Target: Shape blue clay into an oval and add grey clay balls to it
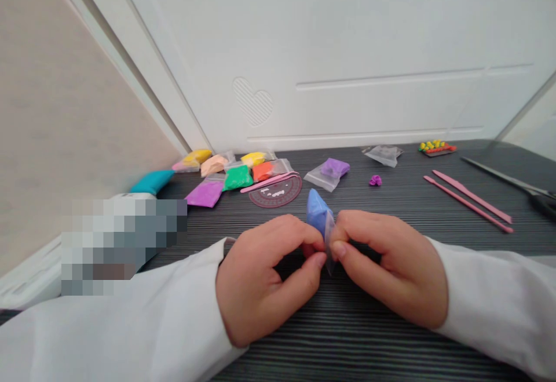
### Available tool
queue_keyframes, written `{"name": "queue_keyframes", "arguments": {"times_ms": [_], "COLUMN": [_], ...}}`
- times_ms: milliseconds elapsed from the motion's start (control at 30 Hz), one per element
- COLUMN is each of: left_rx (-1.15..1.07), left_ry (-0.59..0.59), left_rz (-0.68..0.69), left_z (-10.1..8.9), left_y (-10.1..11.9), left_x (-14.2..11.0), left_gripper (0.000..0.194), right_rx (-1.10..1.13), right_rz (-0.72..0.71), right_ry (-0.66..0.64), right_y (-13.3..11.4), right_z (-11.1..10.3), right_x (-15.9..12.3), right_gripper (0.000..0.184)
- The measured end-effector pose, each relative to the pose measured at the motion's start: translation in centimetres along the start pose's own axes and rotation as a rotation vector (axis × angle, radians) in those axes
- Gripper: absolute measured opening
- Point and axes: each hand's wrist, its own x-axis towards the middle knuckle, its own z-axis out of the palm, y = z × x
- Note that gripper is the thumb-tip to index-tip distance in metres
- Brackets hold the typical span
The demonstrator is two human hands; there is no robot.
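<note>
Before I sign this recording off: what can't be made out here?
- Head view: whether the plastic end of the blue packet is open; fingertips of the left hand and right hand cover it.
- Head view: whatever lies under the pixelated patch.
- Head view: full handles of the scissors, cut off by the right edge.
- Head view: markings on the protractor, too small to read.

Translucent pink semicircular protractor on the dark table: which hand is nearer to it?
Left. The left hand is on the camera side of the protractor; the right hand is also on the camera side but farther off, to its right.
</note>
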Motion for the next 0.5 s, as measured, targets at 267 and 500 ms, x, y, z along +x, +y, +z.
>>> {"name": "queue_keyframes", "arguments": {"times_ms": [267,500], "left_rx": [0.0,0.081], "left_ry": [-0.026,0.013], "left_rz": [-0.064,-0.028], "left_z": [-0.11,0.17], "left_y": [0.14,0.24], "left_x": [0.31,0.2], "left_gripper": [0.02,0.017], "right_rx": [-0.137,-0.197], "right_rz": [-0.078,-0.094], "right_ry": [-0.091,-0.102], "right_y": [-0.04,-0.05], "right_z": [0.4,0.51], "right_x": [-0.2,-0.28], "right_gripper": [0.013,0.015]}}
